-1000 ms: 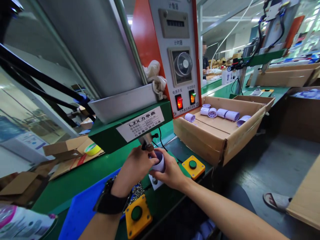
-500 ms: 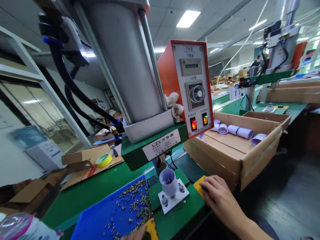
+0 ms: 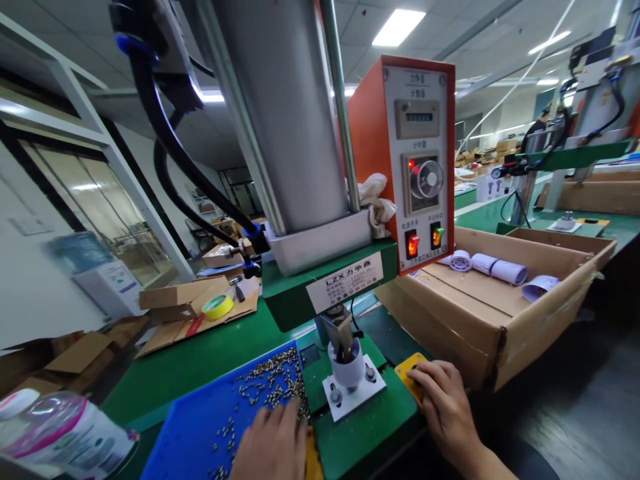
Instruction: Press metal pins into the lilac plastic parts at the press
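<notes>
My right hand [image 3: 445,403] rests on a yellow button plate [image 3: 411,372] at the right of the green press base, fingers laid out over it. My left hand [image 3: 273,443], slightly blurred, is over the near right edge of a blue tray [image 3: 195,417], fingers extended and no held object visible. Small metal fasteners [image 3: 280,377] lie scattered in that tray. Partly hidden beside this hand is a second yellow plate [image 3: 313,457]. Between my hands a pale purple cup-shaped part [image 3: 349,367] stands upright on a white bolted plate [image 3: 360,395]. The press ram [image 3: 340,327] reaches down into it.
An orange control box [image 3: 370,127] with lit switches adjoins the press cylinder [image 3: 285,120]. At right, a cardboard box [image 3: 445,327] contains several purple cylindrical parts. Yellow tape [image 3: 218,307] lies on cardboard at left; a plastic bottle [image 3: 70,427] is at lower left.
The ram has come down into the purple part, and a red timer light has come on. My left hand has moved up from the yellow plate over the tray. The view has shifted.
</notes>
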The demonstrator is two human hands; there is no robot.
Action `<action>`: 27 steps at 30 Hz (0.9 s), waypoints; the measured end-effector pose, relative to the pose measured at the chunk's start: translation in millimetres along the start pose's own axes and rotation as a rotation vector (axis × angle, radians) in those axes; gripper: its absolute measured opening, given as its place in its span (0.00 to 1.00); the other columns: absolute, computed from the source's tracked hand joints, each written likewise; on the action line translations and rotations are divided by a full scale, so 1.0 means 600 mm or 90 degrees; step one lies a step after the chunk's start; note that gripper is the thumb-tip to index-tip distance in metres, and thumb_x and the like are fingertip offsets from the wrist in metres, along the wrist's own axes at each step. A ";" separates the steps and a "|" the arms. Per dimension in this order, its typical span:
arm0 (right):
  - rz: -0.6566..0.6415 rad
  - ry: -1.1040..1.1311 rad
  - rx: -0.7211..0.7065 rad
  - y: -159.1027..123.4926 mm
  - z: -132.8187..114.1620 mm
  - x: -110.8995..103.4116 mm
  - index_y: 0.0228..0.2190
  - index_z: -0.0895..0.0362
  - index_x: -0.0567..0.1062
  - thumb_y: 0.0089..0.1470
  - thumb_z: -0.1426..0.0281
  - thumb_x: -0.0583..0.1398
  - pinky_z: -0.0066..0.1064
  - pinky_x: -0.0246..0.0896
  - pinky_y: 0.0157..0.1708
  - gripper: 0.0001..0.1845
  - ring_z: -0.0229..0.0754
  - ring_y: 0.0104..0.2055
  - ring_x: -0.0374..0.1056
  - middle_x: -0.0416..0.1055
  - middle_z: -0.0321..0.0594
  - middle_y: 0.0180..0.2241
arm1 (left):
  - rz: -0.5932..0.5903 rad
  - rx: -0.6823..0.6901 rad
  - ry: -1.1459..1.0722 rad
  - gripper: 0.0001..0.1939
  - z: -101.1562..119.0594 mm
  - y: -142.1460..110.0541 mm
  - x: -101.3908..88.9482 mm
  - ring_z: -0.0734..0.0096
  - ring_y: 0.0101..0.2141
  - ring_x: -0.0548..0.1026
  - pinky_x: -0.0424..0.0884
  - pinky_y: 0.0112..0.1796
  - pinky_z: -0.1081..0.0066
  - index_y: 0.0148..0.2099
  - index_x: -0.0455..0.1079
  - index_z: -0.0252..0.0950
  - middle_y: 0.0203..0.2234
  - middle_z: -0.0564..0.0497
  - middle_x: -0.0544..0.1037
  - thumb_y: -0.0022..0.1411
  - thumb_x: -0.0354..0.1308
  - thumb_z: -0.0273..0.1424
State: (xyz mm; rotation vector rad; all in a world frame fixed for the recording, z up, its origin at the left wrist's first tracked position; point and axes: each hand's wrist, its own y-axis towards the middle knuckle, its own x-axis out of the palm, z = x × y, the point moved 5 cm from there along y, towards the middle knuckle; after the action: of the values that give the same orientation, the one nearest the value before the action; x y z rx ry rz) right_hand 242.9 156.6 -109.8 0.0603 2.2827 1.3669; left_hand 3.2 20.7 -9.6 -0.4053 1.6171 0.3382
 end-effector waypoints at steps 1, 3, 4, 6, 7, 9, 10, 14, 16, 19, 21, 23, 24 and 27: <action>0.005 -0.005 0.005 -0.003 0.001 0.001 0.46 0.51 0.71 0.56 0.76 0.51 0.44 0.63 0.42 0.18 0.48 0.45 0.64 0.68 0.44 0.43 | 0.006 -0.005 0.008 0.23 -0.002 0.016 -0.009 0.51 0.51 0.70 0.65 0.49 0.55 0.56 0.67 0.36 0.49 0.42 0.76 0.65 0.39 0.32; 0.018 -0.017 0.025 -0.006 0.003 0.004 0.48 0.52 0.69 0.57 0.75 0.51 0.43 0.64 0.42 0.18 0.48 0.47 0.64 0.65 0.45 0.45 | -0.011 -0.002 0.013 0.21 -0.002 0.045 -0.015 0.51 0.45 0.74 0.67 0.43 0.57 0.49 0.71 0.33 0.43 0.38 0.78 0.62 0.38 0.27; 0.025 -0.024 0.032 -0.006 0.004 0.004 0.49 0.53 0.68 0.57 0.74 0.51 0.43 0.64 0.43 0.18 0.48 0.47 0.63 0.64 0.46 0.47 | -0.038 0.008 0.005 0.20 0.001 0.056 -0.011 0.52 0.42 0.76 0.67 0.40 0.59 0.45 0.72 0.33 0.40 0.37 0.79 0.61 0.39 0.25; 0.036 -0.037 0.027 -0.005 0.003 0.005 0.50 0.53 0.67 0.58 0.74 0.50 0.42 0.65 0.43 0.18 0.48 0.48 0.63 0.63 0.47 0.48 | -0.073 0.025 -0.024 0.18 0.006 0.070 -0.003 0.54 0.39 0.78 0.67 0.36 0.62 0.39 0.73 0.34 0.37 0.37 0.80 0.58 0.41 0.22; 0.042 -0.045 0.020 -0.004 0.001 0.004 0.50 0.53 0.66 0.58 0.74 0.50 0.42 0.65 0.43 0.19 0.48 0.48 0.64 0.63 0.47 0.48 | -0.073 0.033 -0.038 0.18 0.009 0.072 -0.001 0.56 0.39 0.78 0.66 0.35 0.64 0.37 0.73 0.34 0.36 0.38 0.80 0.57 0.41 0.22; 0.047 -0.061 0.011 0.000 -0.004 0.003 0.51 0.53 0.65 0.58 0.74 0.50 0.41 0.65 0.42 0.19 0.48 0.48 0.64 0.63 0.47 0.48 | -0.066 0.047 -0.067 0.17 0.013 0.072 0.003 0.58 0.37 0.78 0.66 0.34 0.65 0.35 0.72 0.36 0.35 0.40 0.80 0.57 0.41 0.22; 0.049 -0.065 0.019 0.003 -0.007 0.001 0.52 0.53 0.64 0.58 0.73 0.50 0.42 0.65 0.43 0.20 0.48 0.48 0.64 0.64 0.47 0.48 | -0.067 0.053 -0.097 0.17 0.013 0.071 0.006 0.60 0.37 0.78 0.66 0.34 0.66 0.34 0.72 0.38 0.34 0.42 0.81 0.58 0.41 0.23; 0.049 0.019 0.098 0.033 -0.031 -0.004 0.54 0.52 0.61 0.58 0.72 0.51 0.43 0.64 0.47 0.22 0.50 0.51 0.63 0.63 0.47 0.50 | -0.056 0.026 -0.226 0.14 -0.001 0.070 0.025 0.64 0.37 0.78 0.66 0.35 0.69 0.33 0.71 0.40 0.36 0.47 0.81 0.57 0.44 0.24; 0.038 0.116 0.118 0.064 -0.054 -0.003 0.55 0.51 0.60 0.58 0.71 0.51 0.41 0.64 0.48 0.22 0.48 0.51 0.64 0.64 0.46 0.50 | -0.043 -0.017 -0.234 0.13 -0.013 0.073 0.036 0.64 0.38 0.77 0.65 0.36 0.69 0.32 0.70 0.39 0.36 0.46 0.81 0.54 0.45 0.22; -0.044 0.277 0.147 0.121 -0.090 0.013 0.58 0.50 0.54 0.57 0.70 0.55 0.41 0.63 0.52 0.29 0.47 0.53 0.64 0.63 0.45 0.53 | -0.031 -0.055 -0.224 0.12 -0.021 0.075 0.045 0.63 0.38 0.77 0.64 0.35 0.69 0.30 0.69 0.38 0.34 0.44 0.80 0.54 0.45 0.23; -0.157 0.394 0.166 0.154 -0.116 0.035 0.61 0.49 0.50 0.53 0.71 0.58 0.42 0.61 0.54 0.37 0.47 0.55 0.63 0.63 0.45 0.54 | -0.027 -0.074 -0.226 0.12 -0.023 0.073 0.046 0.63 0.38 0.77 0.64 0.35 0.69 0.30 0.69 0.39 0.34 0.45 0.80 0.56 0.45 0.24; -0.248 0.509 0.184 0.174 -0.142 0.057 0.62 0.50 0.48 0.49 0.72 0.60 0.41 0.64 0.52 0.43 0.45 0.50 0.67 0.66 0.43 0.51 | -0.020 -0.093 -0.237 0.12 -0.024 0.070 0.044 0.63 0.38 0.77 0.64 0.35 0.69 0.31 0.70 0.39 0.34 0.46 0.80 0.56 0.45 0.25; -0.247 0.554 0.196 0.179 -0.151 0.065 0.62 0.50 0.48 0.48 0.73 0.60 0.39 0.65 0.49 0.43 0.44 0.47 0.69 0.68 0.42 0.49 | -0.020 -0.100 -0.244 0.12 -0.025 0.069 0.043 0.63 0.39 0.77 0.64 0.36 0.69 0.32 0.70 0.40 0.34 0.46 0.80 0.57 0.44 0.26; -0.088 0.594 0.226 0.175 -0.165 0.068 0.61 0.50 0.48 0.48 0.72 0.60 0.36 0.67 0.47 0.42 0.43 0.46 0.70 0.69 0.43 0.48 | -0.012 -0.099 -0.249 0.14 -0.028 0.068 0.043 0.64 0.40 0.76 0.65 0.38 0.68 0.34 0.71 0.40 0.36 0.46 0.80 0.58 0.43 0.26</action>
State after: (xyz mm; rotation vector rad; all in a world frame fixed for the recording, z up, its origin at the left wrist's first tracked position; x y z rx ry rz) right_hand 144.5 139.2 2.0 -0.7512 3.1758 0.9955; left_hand -32.0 48.1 -34.5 -0.4416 1.2084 0.4990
